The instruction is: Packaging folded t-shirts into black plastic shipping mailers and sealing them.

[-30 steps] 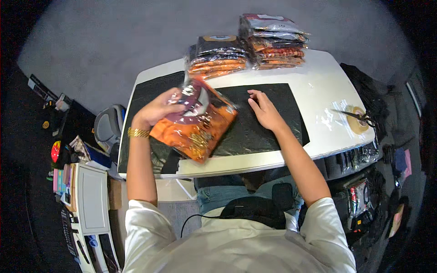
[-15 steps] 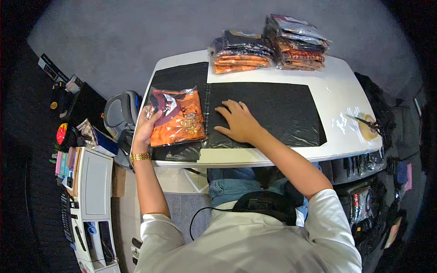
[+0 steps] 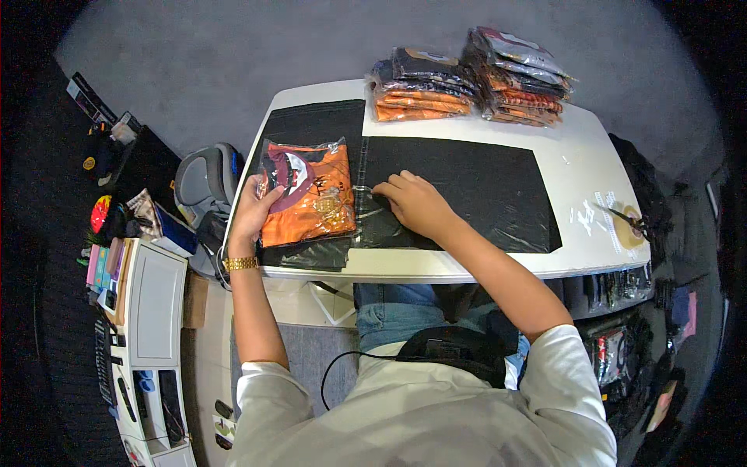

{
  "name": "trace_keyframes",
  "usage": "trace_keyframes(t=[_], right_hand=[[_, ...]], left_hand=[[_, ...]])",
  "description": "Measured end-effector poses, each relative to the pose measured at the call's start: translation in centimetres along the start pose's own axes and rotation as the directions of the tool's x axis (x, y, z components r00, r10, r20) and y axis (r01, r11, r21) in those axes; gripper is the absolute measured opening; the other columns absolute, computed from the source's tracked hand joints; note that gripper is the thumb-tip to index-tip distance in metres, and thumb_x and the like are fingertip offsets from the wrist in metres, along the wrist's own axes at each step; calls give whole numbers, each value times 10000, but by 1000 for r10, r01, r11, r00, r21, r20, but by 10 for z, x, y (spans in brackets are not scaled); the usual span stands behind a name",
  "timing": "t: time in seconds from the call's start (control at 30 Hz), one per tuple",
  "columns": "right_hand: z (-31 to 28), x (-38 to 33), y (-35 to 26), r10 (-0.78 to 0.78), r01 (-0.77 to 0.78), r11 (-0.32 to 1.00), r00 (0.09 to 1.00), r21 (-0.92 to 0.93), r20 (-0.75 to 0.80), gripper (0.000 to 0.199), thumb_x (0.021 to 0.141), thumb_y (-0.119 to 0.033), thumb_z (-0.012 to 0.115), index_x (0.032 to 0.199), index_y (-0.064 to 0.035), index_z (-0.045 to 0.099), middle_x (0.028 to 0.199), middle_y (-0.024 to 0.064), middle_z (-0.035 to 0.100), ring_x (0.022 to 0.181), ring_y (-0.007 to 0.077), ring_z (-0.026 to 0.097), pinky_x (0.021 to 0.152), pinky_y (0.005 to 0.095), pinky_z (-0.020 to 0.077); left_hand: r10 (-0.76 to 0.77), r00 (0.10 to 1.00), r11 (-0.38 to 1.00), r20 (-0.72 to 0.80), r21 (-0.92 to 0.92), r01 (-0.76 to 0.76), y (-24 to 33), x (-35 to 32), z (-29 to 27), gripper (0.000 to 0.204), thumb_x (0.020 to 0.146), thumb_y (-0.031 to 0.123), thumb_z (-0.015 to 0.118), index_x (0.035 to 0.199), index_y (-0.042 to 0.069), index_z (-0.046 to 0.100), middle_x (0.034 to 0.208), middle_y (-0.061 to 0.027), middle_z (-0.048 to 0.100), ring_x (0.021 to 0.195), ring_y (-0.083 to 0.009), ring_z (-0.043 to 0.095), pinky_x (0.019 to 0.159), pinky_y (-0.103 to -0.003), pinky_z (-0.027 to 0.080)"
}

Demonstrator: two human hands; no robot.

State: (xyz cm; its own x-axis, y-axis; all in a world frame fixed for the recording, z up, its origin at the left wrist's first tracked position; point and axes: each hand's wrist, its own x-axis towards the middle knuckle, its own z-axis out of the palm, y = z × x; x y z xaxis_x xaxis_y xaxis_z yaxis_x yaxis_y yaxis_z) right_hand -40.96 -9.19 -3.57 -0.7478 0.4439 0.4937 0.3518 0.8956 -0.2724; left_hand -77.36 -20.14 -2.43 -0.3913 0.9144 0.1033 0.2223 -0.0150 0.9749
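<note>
The left hand point(image 3: 253, 212) grips an orange packet point(image 3: 323, 204); the right hand point(image 3: 418, 204) pinches the left edge of a black bag point(image 3: 486, 198) on a table point(image 3: 583, 140).

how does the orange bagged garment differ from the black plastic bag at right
The orange bagged garment shows prints through clear film; the black plastic bag is larger, opaque and plain. The left hand holds the garment; the right hand pinches the bag's left edge. Both look glossy.

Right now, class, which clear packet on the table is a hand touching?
The orange packet lying apart: the left hand grips its left side. The others sit in two stacks at the table's far edge.
</note>
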Motion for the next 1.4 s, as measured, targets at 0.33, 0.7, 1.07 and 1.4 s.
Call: trace_keyframes(t=[0.33,0.7,1.07,1.4], right_hand=[[4,6,5,-29,29,1000,1000,-4,-11,480,840,21,645,1307,-80,686,1065,140,648,1055,347,651,949,453,557],[-3,8,7,-21,17,995,999,100,38,478,852,-21,697,1313,-146,713,1051,136,619,1028,357,646,957,473,543],[-26,42,15,-28,-16,991,949,134,314,226,929,-131,687,1145,-64,673,1123,181,600,1047,421,666,922,522,565],[-28,39,17,-27,-18,989,954,148,298,186,961,-147,670,1122,-56,646,1124,176,597,1060,404,665,916,514,567]], left_hand=[[63,998,998,-29,9,-62,5,1,6,336,960,89,804,1191,15,572,990,5,619,879,-92,567,818,-266,500],[164,986,983,-23,89,-162,12,-1,10,342,940,72,823,1166,28,570,1005,11,615,901,-89,562,833,-271,500],[123,992,991,3,61,-123,9,4,3,315,954,46,803,1168,35,572,1049,-9,655,955,-91,603,863,-276,530],[153,988,980,8,-127,-151,50,16,31,241,999,51,753,1189,52,604,1122,-4,679,1000,-89,639,907,-273,535]])
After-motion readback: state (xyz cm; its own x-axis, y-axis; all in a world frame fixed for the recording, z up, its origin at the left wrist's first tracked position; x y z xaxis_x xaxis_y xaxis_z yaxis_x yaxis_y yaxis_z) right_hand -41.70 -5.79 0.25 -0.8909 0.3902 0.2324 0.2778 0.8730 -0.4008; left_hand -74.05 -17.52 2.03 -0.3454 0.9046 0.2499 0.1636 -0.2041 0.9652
